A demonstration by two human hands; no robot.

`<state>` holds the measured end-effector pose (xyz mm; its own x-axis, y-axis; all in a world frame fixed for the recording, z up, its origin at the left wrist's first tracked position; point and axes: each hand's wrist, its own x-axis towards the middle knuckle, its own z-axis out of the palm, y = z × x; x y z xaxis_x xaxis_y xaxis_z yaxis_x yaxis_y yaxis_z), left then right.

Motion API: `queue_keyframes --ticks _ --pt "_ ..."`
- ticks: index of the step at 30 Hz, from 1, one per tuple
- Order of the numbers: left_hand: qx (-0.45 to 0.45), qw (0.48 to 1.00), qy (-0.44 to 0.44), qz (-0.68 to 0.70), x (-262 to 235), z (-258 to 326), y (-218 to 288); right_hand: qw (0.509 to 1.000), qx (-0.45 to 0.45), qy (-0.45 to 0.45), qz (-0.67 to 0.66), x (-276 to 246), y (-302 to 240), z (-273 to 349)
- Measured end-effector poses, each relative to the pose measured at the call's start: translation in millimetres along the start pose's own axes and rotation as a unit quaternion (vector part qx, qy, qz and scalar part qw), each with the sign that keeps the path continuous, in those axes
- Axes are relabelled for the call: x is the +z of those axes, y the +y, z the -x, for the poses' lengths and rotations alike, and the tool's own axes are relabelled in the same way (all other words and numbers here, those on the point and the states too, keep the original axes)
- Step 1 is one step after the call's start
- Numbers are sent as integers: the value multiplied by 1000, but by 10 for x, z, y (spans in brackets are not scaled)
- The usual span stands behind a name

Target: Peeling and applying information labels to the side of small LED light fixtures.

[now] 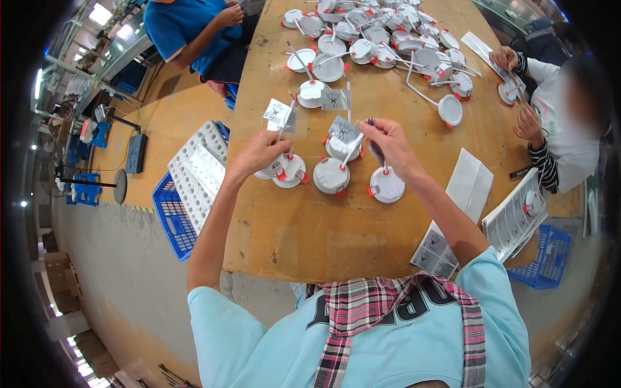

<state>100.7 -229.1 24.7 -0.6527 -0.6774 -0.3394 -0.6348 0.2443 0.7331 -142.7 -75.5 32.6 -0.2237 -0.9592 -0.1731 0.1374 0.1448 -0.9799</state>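
Observation:
My left hand (262,155) is closed around the white cable of a round white downlight, just above two downlights that lie close together. A white label tag (277,113) stands up on a cable over its fingers. My right hand (390,145) pinches the upper end of another white cable, which slants down to a downlight (331,176) with a red clip. Next to that cable is a silver-grey label (346,131). One more downlight (387,185) lies below my right hand. The right fingertips partly hide what they grip.
A large pile of downlights (375,35) covers the table's far part. Label sheets (436,249) and a stack of sheets (514,223) lie at right. A blue crate with a white holed tray (204,155) stands left. Co-workers sit at far left and right.

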Motion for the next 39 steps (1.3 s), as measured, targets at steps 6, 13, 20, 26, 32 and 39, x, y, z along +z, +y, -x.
queue_keyframes --ticks 6,13,20,26,32,39 --pt "23 988 -38 151 -66 20 -107 1000 -11 9 -19 -48 -111 -14" --pt "65 975 27 209 103 58 198 998 -28 -37 30 23 -253 78" --pt "101 972 -61 202 513 -178 252 999 -15 -12 -49 -91 53 -324" --pt "85 972 -15 218 482 -177 104 998 -57 -1 -33 -327 116 -261" --pt "103 931 -17 349 474 -140 192 988 -137 -51 56 -378 362 105" --pt "95 882 -160 434 675 -387 335 924 -186 65 327 -323 586 -94"
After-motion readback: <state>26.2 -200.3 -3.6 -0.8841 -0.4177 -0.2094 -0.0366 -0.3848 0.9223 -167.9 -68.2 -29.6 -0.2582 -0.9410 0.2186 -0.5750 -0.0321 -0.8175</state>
